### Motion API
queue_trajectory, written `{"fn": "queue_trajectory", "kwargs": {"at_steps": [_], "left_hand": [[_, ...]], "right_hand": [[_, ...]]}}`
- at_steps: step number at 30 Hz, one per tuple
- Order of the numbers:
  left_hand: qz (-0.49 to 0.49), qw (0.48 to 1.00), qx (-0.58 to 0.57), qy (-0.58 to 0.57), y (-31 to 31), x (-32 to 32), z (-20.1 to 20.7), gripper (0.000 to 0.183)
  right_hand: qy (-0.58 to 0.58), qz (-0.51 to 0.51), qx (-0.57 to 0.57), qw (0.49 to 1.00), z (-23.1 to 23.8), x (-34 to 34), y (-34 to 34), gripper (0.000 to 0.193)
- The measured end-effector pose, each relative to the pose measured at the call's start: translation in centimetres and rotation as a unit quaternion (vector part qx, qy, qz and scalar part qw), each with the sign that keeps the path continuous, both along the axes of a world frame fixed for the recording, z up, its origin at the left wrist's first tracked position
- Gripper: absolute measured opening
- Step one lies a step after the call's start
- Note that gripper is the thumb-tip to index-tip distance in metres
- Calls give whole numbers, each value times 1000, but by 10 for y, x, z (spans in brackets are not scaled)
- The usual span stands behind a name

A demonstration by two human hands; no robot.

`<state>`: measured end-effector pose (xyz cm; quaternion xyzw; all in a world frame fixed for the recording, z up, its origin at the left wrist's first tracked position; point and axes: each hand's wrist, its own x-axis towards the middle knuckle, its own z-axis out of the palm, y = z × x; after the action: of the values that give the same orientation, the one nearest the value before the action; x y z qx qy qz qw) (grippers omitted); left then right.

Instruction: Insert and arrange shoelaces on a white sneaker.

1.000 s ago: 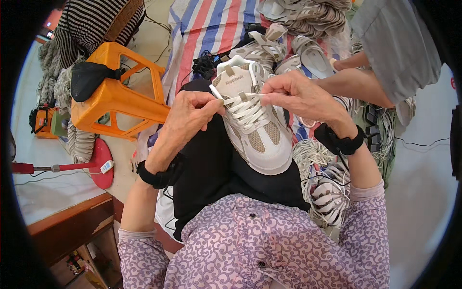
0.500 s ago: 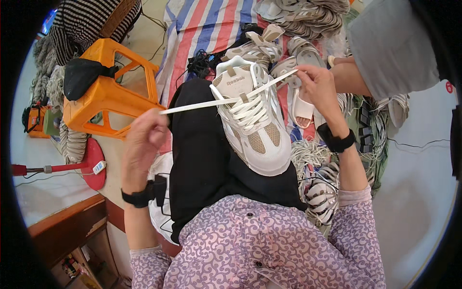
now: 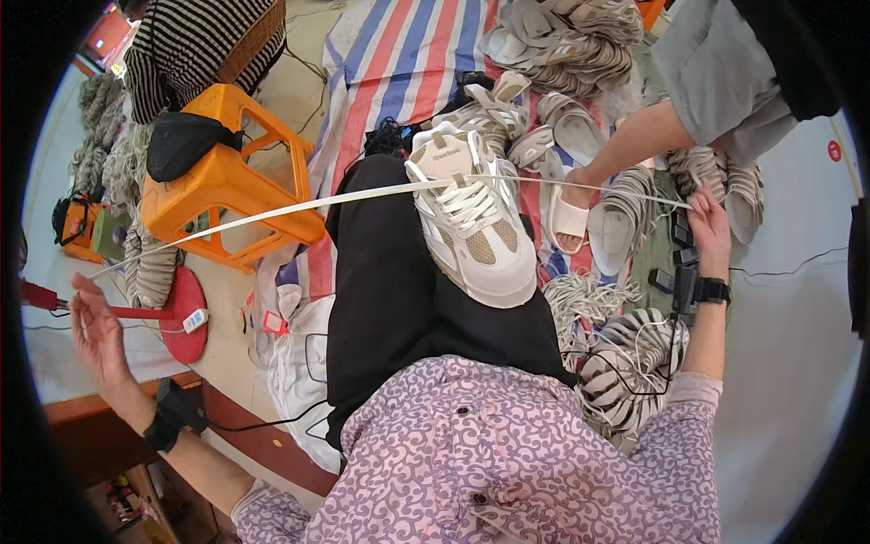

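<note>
A white and beige sneaker [image 3: 480, 258] rests on my black-trousered lap [image 3: 381, 299], toe toward me. Its lower eyelets are laced in white, and the two ends of the shoelace [image 3: 299, 207] stretch out from near the tongue to both sides. Far out at the left, my left hand [image 3: 101, 340] pinches one end at its fingertips, the other fingers loosely curled. My right hand [image 3: 709, 231], out to the right, grips the other end between thumb and fingers. Neither hand touches the sneaker.
An orange plastic stool [image 3: 213, 186] with a black pouch [image 3: 186, 145] stands at the left. Stacked grey shoe pieces [image 3: 580, 45] and a striped sheet [image 3: 399, 54] lie ahead. Another person's leg [image 3: 634, 136] and white sandal [image 3: 569, 222] are at the right, near loose laces [image 3: 580, 295].
Both hands have moved outward, the left far left and lower, the right to the right and lower. The shoelace ends are drawn out much longer. The other person's leg has shifted.
</note>
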<state>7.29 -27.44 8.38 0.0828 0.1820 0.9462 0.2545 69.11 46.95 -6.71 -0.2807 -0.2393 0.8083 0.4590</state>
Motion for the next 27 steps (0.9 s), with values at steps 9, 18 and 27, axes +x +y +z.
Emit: {"fn": "queue_trajectory", "kwargs": {"at_steps": [9,18,27], "left_hand": [[136,917,-259,272,39,59,57,48],[-139,785,-468,382,313,147,-81,34],[-149,743,-533,377,359,179,-135,20]], "right_hand": [[-267,-77,65,958,-45,141,-27,8],[-277,176,167,930,-36,-131,-151,16],[-193,312,251,896,-8,-254,-175,11]]}}
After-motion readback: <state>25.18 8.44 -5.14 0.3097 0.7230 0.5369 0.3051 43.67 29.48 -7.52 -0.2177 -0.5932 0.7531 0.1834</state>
